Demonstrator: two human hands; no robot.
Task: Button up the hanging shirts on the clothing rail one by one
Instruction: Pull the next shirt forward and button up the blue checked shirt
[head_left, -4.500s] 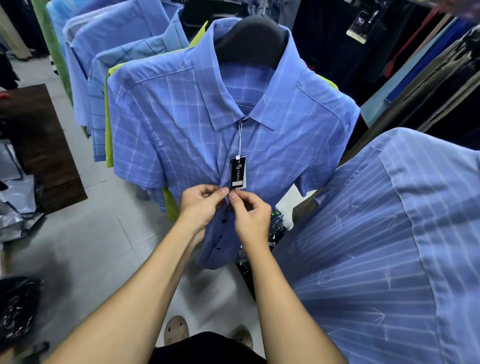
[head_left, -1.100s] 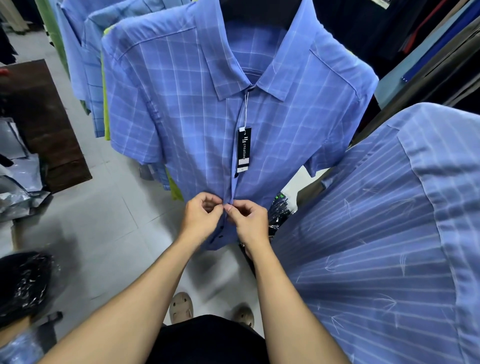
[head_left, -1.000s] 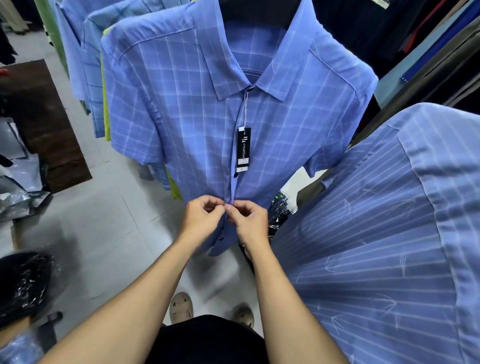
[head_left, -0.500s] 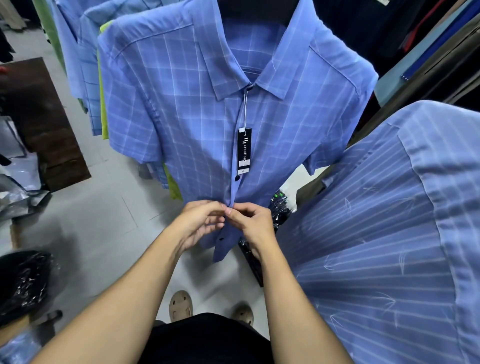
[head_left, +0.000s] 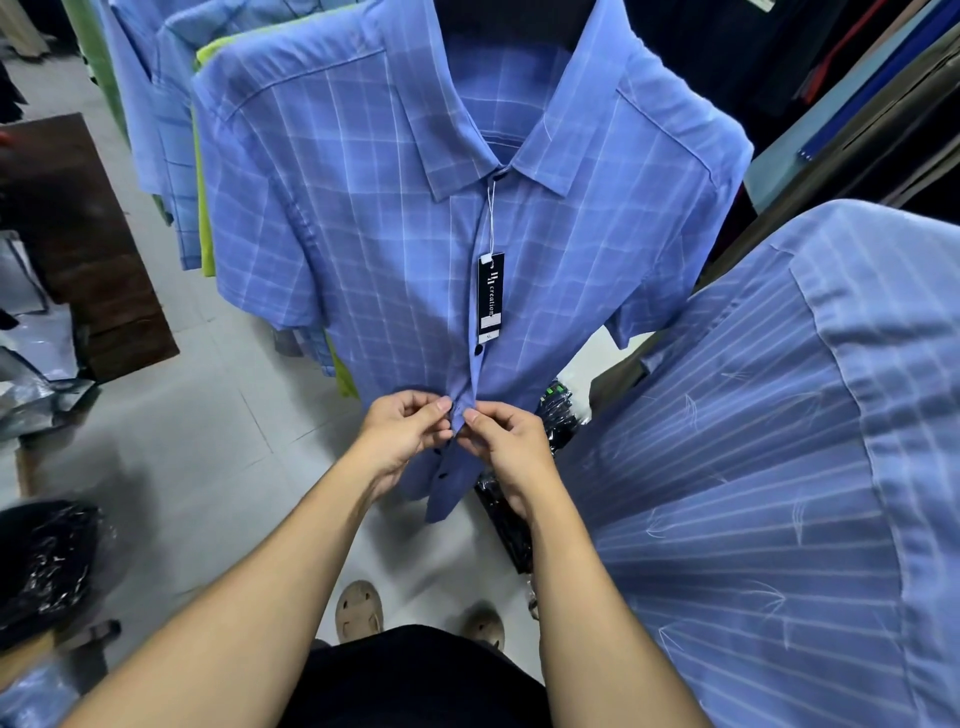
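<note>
head view, looking down at my hands: the blue checked shirt (head_left: 363, 218) hangs upright, collar at the far top and hem toward me, its button placket (head_left: 475, 374) running straight down the middle. my left hand (head_left: 402, 431) and right hand (head_left: 506, 441) meet low on that placket, thumb and forefinger of each pinched closed on the two fabric edges; the button between them is hidden, so i can't say whether it is through. one dark button (head_left: 479, 352) sits fastened just above my fingers, two more show below. a black swing tag (head_left: 490, 297) hangs from the collar, reading "creation", with smaller print too fine to read. a striped blue shirt (head_left: 779, 467) hangs near right.
</note>
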